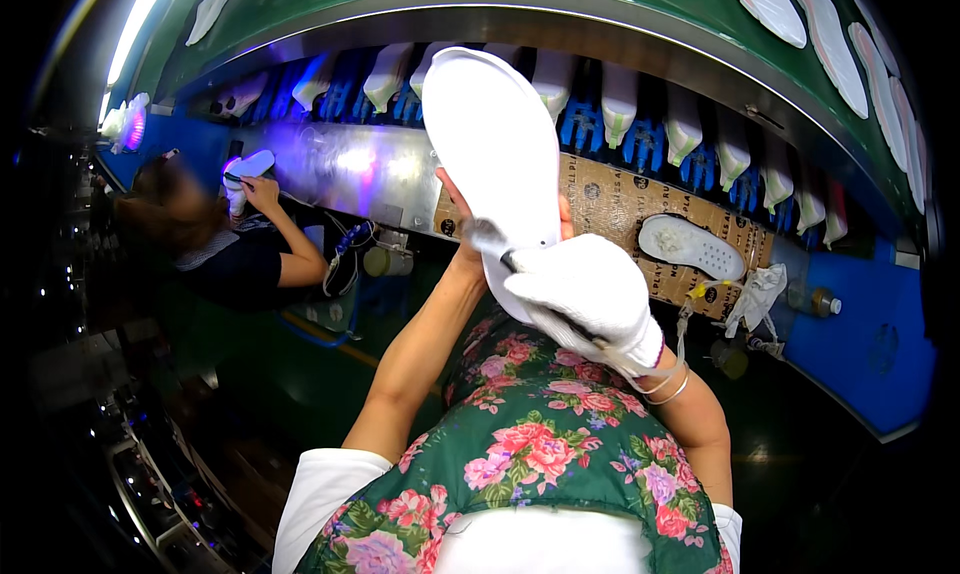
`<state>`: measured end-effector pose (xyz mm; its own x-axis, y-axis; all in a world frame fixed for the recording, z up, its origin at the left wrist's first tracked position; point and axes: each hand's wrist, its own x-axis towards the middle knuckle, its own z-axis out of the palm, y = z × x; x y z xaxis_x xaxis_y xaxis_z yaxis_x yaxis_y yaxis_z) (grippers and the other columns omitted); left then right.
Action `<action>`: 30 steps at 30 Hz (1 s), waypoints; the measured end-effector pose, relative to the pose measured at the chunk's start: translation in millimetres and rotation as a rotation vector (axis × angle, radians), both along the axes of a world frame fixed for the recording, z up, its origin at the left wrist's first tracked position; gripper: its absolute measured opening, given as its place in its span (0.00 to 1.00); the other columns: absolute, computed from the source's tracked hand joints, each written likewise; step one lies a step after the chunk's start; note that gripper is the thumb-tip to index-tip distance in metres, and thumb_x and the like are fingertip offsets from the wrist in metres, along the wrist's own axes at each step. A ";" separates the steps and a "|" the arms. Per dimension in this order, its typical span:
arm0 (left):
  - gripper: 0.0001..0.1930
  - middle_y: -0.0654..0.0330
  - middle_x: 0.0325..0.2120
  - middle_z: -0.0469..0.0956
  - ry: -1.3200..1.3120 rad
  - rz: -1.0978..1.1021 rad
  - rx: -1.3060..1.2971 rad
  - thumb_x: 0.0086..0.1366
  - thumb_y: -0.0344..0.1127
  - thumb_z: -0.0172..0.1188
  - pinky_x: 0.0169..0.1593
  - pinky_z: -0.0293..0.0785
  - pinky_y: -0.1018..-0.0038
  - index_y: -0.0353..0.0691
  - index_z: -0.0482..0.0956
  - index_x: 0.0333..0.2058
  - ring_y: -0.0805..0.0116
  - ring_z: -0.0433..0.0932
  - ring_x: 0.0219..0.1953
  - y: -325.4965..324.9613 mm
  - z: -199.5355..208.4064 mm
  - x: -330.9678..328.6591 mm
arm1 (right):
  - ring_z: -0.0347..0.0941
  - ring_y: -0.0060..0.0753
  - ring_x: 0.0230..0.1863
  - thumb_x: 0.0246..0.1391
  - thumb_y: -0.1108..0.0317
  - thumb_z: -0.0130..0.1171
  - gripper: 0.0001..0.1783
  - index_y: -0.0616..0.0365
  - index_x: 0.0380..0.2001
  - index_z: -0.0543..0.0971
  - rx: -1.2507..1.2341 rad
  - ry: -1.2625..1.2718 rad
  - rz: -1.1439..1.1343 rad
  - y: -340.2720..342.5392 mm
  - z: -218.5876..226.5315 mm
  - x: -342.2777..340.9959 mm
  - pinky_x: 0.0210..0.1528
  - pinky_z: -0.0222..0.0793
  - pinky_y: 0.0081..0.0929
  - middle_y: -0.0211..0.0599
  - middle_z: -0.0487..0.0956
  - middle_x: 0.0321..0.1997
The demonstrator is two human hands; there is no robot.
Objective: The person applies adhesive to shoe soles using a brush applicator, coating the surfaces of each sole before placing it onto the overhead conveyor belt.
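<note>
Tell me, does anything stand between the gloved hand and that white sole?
Only the brush in the gloved right hand, its blurred head over the near half of the white sole; nothing else visible.

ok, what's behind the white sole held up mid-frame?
Around the white sole show parts of the left hand, brown cardboard and white shoe-shaped pieces farther back. The palm and whatever sits directly behind are covered.

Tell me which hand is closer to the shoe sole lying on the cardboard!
Right. The gloved right hand is left of that sole; the bare left hand is farther left, holding another sole.
</note>
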<state>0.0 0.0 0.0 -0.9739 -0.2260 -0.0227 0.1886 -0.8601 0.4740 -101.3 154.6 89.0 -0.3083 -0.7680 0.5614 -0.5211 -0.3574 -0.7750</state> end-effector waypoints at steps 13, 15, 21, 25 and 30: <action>0.66 0.42 0.39 0.77 0.220 -0.073 0.310 0.36 0.95 0.47 0.47 0.80 0.50 0.29 0.71 0.49 0.46 0.78 0.45 -9.2 17.8 -29.1 | 0.84 0.39 0.35 0.44 0.75 0.71 0.16 0.51 0.40 0.86 -0.083 0.121 -0.029 10.5 0.5 -14.0 0.38 0.78 0.34 0.38 0.86 0.37; 0.65 0.43 0.37 0.77 0.202 -0.064 0.258 0.36 0.95 0.48 0.49 0.80 0.53 0.30 0.71 0.47 0.48 0.77 0.44 -14.4 12.1 -29.9 | 0.83 0.39 0.33 0.45 0.73 0.71 0.16 0.51 0.40 0.86 -0.058 0.301 -0.077 12.4 -1.6 -6.9 0.36 0.77 0.33 0.37 0.86 0.35; 0.65 0.47 0.35 0.78 0.142 -0.001 0.330 0.36 0.96 0.43 0.44 0.79 0.55 0.30 0.72 0.47 0.50 0.77 0.42 -16.8 8.9 -32.8 | 0.82 0.39 0.32 0.43 0.75 0.73 0.14 0.54 0.37 0.86 -0.035 -0.048 0.097 18.7 3.2 -18.9 0.36 0.77 0.34 0.34 0.85 0.34; 0.67 0.45 0.36 0.78 0.069 -0.007 0.237 0.40 0.95 0.39 0.38 0.81 0.53 0.29 0.70 0.54 0.49 0.80 0.39 -24.3 16.6 -48.7 | 0.82 0.42 0.33 0.42 0.78 0.72 0.20 0.53 0.43 0.84 -0.002 0.263 -0.056 16.6 -14.6 -6.9 0.35 0.75 0.34 0.38 0.85 0.37; 0.68 0.41 0.38 0.79 -0.071 -0.108 0.052 0.41 0.95 0.37 0.33 0.83 0.54 0.32 0.69 0.59 0.48 0.83 0.35 -43.2 8.3 -47.3 | 0.83 0.39 0.35 0.44 0.76 0.72 0.16 0.54 0.39 0.86 0.051 -0.077 0.191 20.1 0.5 -15.1 0.37 0.76 0.33 0.37 0.86 0.37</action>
